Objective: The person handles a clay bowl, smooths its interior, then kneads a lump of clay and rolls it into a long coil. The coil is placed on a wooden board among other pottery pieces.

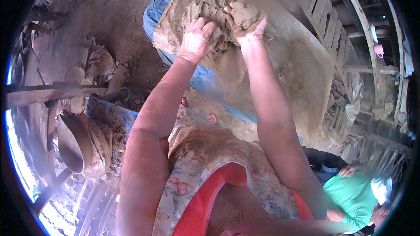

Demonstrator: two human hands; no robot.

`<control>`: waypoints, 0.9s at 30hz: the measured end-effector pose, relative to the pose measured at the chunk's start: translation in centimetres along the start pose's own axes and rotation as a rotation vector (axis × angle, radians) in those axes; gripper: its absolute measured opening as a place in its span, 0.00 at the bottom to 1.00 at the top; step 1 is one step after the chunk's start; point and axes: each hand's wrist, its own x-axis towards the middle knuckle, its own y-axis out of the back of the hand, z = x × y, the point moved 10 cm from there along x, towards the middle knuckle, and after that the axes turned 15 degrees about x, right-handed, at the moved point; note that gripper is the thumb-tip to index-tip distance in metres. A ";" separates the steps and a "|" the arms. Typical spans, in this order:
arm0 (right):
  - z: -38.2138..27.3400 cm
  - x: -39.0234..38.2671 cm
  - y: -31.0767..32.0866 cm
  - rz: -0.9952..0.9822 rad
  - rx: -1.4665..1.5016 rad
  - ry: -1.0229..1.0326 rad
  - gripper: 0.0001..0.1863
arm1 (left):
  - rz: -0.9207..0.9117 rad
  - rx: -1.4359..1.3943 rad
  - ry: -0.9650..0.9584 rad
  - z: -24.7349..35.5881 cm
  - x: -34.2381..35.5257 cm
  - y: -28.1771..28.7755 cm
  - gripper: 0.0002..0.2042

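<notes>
A mound of wet brown clay [203, 9] lies on a clay-smeared sheet [168, 32] at the far end of the work surface. My left hand [199, 37] presses into the near side of the mound, its fingers curled into the clay. Just to the right, my right hand [251, 30] is turned palm up and cups a lump of clay [243, 15], fingers around its left side and thumb at its right. The lump sits close beside the mound; whether the two are joined I cannot tell.
Blue plastic sheeting [159, 6] hangs around the clay. A broad clay-coated table [302, 70] stretches right. At lower right is a person in a green shirt [350, 196]. Curved containers [74, 144] stand at left; a pink cup [379, 50] hangs by the slatted wall [326, 17].
</notes>
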 end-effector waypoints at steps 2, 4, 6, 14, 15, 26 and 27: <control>0.0 0.0 0.3 0.031 0.007 0.008 0.35 | 0.002 -0.026 0.051 -0.6 -1.9 -0.1 0.19; 0.0 0.0 0.0 -0.005 0.031 0.012 0.35 | -0.047 -0.044 0.188 -1.7 -3.9 -0.3 0.17; 0.0 0.0 0.0 -0.035 0.037 0.003 0.35 | 0.012 -0.296 0.476 -3.4 -6.3 0.1 0.15; 0.5 -0.8 0.0 -0.179 0.282 -0.078 0.33 | 0.130 -0.855 0.755 -5.1 -2.2 11.1 0.15; 0.1 -1.6 -0.7 -0.248 0.192 -0.037 0.37 | 0.287 -0.671 0.589 -4.4 0.4 16.2 0.14; 3.2 -9.6 -5.2 -0.410 0.376 -0.304 0.35 | 0.228 -0.100 -0.163 11.0 4.2 13.5 0.20; 2.8 -9.0 -4.1 -0.359 0.348 -0.247 0.34 | 0.098 -0.256 -0.117 9.6 3.9 10.5 0.20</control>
